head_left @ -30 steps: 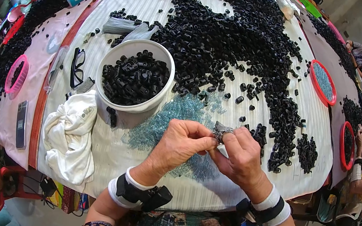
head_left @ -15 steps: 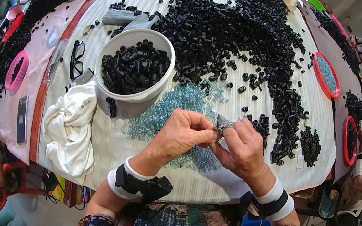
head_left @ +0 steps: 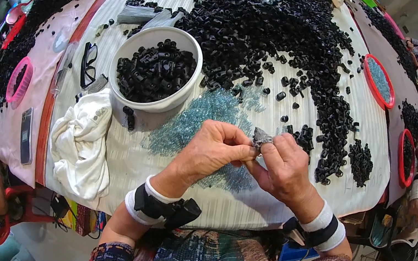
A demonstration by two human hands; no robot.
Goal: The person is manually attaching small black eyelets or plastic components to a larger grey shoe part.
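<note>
In front of me my left hand [head_left: 211,152] and my right hand [head_left: 287,169] meet with fingertips almost touching. A small grey crumpled piece [head_left: 262,137], its exact kind unclear, sticks up from the closed fingers of my right hand. My left thumb and forefinger pinch right beside it; whatever is between them is too small to make out. Beneath and behind the hands spreads a pile of tiny pale-blue glassy pieces [head_left: 211,110]. Left of that pile stands a white bowl [head_left: 154,107] filled with small black cylindrical parts [head_left: 155,71].
Loose black parts [head_left: 270,35] cover much of the table's far half. To the left lie a white cloth [head_left: 80,144], black-framed glasses [head_left: 86,64], grey bundles [head_left: 137,15] and a phone [head_left: 26,136]. Red baskets [head_left: 407,179] stand at right. Other people sit at both sides.
Both hands stay together, with only slight finger movement. The grey piece stands out a little more above my right fingers. My view has shifted slightly.
</note>
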